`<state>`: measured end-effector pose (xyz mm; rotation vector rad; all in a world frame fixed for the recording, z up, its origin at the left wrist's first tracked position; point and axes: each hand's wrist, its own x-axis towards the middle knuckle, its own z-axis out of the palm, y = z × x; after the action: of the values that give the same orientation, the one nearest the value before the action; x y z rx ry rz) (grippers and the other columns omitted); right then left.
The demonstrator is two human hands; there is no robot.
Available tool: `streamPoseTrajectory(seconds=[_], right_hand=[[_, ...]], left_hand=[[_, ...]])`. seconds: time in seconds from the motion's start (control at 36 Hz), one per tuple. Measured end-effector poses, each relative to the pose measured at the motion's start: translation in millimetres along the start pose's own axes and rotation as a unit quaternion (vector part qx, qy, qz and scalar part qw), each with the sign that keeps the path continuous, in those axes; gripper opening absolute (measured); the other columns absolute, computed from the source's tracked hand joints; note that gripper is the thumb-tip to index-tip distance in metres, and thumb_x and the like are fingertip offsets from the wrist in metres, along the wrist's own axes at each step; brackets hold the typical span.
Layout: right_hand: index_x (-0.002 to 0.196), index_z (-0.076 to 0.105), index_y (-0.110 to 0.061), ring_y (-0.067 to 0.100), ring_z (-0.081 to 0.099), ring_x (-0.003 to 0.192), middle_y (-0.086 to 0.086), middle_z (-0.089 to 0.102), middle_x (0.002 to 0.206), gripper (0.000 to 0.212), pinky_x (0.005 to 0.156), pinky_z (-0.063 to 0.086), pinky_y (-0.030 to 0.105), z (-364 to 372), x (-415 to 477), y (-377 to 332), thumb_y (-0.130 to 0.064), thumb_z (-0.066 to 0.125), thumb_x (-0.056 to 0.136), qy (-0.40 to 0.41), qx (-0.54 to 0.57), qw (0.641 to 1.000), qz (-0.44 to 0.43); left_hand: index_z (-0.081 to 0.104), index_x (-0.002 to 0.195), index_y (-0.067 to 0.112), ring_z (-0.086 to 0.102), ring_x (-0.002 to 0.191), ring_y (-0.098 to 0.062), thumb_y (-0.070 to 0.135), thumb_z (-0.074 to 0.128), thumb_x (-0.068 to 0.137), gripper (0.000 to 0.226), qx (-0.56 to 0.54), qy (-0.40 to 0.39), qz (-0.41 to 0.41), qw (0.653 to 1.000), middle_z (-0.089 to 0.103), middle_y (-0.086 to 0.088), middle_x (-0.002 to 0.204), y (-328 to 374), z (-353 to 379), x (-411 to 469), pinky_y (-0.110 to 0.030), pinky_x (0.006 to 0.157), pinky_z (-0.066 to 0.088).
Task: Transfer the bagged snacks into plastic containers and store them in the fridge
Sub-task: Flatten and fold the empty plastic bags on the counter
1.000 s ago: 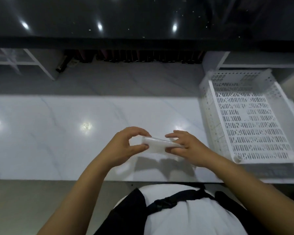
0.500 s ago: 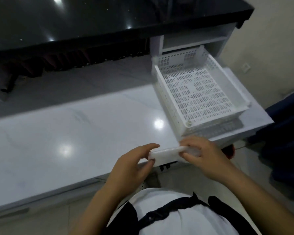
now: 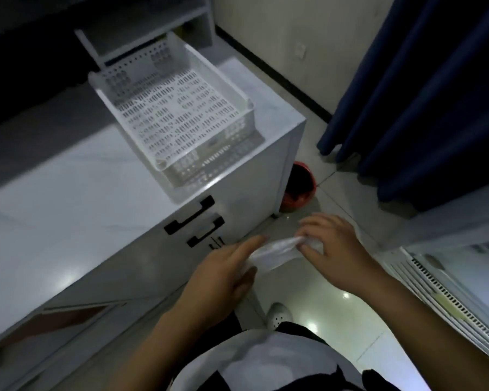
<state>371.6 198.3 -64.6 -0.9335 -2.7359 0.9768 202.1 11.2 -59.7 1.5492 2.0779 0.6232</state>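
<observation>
Left hand and right hand pinch the clear bag;
we've turned off the surface; bag now above the floor.

Single head cam, wide-angle, looks steeply down: counter left, floor right

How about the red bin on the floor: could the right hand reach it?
Probably yes: only bare floor lies between the right hand and the red bin, though that hand grips a plastic bag.
</observation>
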Motion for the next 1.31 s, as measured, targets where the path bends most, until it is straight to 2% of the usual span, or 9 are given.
streamPoseTrajectory(seconds=[0.14,0.31,0.39,0.56,0.69,0.81,0.94,1.14,1.31], right_hand=[[0.103,0.073,-0.024,0.019,0.045,0.129,-0.006,0.064,0.125,0.013,0.108,0.023,0.035,-5,-39,51,-0.027,0.069,0.09,0.013,-0.022,0.999,0.032],[0.104,0.073,-0.026,0.019,0.044,0.131,-0.007,0.063,0.126,0.015,0.11,0.023,0.039,-16,-44,97,-0.031,0.069,0.09,0.048,-0.031,0.994,0.088],[0.102,0.075,-0.024,0.021,0.048,0.129,-0.005,0.065,0.123,0.015,0.11,0.025,0.042,-21,-31,117,-0.027,0.072,0.089,0.057,-0.03,0.992,0.108],[0.102,0.076,-0.02,0.022,0.054,0.123,-0.003,0.068,0.118,0.014,0.108,0.031,0.045,-43,18,163,-0.021,0.072,0.088,0.057,-0.032,0.988,0.139],[0.102,0.075,-0.02,0.021,0.056,0.118,-0.003,0.069,0.113,0.014,0.105,0.032,0.042,-71,74,206,-0.022,0.071,0.088,0.022,-0.05,0.982,0.181],[0.097,0.074,-0.022,0.021,0.058,0.111,-0.006,0.07,0.107,0.011,0.102,0.034,0.04,-92,119,237,-0.025,0.069,0.088,-0.006,-0.056,0.977,0.204],[0.103,0.071,-0.027,0.019,0.052,0.116,-0.007,0.067,0.112,0.016,0.103,0.031,0.039,-105,175,267,-0.024,0.064,0.089,-0.06,-0.073,0.975,0.2],[0.12,0.064,-0.031,0.018,0.037,0.133,-0.007,0.057,0.132,0.031,0.112,0.02,0.043,-113,239,306,-0.028,0.06,0.09,-0.132,-0.064,0.971,0.188],[0.142,0.043,-0.035,0.02,0.03,0.142,-0.004,0.043,0.151,0.053,0.115,0.02,0.047,-118,291,350,-0.04,0.058,0.091,-0.191,-0.046,0.962,0.188]], left_hand=[[0.066,0.124,0.026,0.063,0.094,-0.011,0.03,0.066,0.095,0.03,-0.026,0.013,-0.017,0.999,0.071,0.005,0.107,30,41,26,-0.033,0.08,0.055],[0.072,0.109,0.022,0.058,0.079,-0.007,0.014,0.073,0.087,0.023,-0.001,-0.005,0.012,1.0,0.072,0.007,0.09,52,59,68,-0.009,0.067,0.039],[0.072,0.102,0.022,0.058,0.068,-0.008,0.012,0.075,0.085,0.019,0.011,-0.021,0.036,0.999,0.07,0.007,0.08,51,64,101,-0.012,0.059,0.038],[0.073,0.107,0.019,0.067,0.077,-0.018,0.018,0.073,0.088,0.02,-0.015,-0.057,0.073,0.996,0.074,0.002,0.09,49,82,191,-0.032,0.066,0.053],[0.073,0.111,0.014,0.068,0.084,-0.026,0.014,0.073,0.089,0.023,-0.032,-0.086,0.089,0.992,0.075,-0.006,0.097,51,89,280,-0.033,0.071,0.053],[0.063,0.128,0.021,0.065,0.095,-0.028,0.018,0.066,0.092,0.036,-0.051,-0.111,0.069,0.99,0.073,-0.006,0.107,57,92,335,-0.036,0.076,0.053],[0.05,0.14,0.025,0.06,0.096,-0.03,0.016,0.054,0.094,0.048,-0.019,-0.201,0.099,0.974,0.065,-0.01,0.112,60,98,383,-0.04,0.079,0.049],[0.055,0.131,0.027,0.059,0.098,-0.025,0.02,0.052,0.094,0.038,0.024,-0.262,0.046,0.964,0.063,-0.003,0.12,55,114,424,-0.029,0.072,0.037],[0.052,0.135,0.028,0.062,0.104,-0.028,0.024,0.05,0.098,0.037,0.04,-0.29,-0.108,0.95,0.064,-0.006,0.127,47,135,463,-0.035,0.081,0.051]])
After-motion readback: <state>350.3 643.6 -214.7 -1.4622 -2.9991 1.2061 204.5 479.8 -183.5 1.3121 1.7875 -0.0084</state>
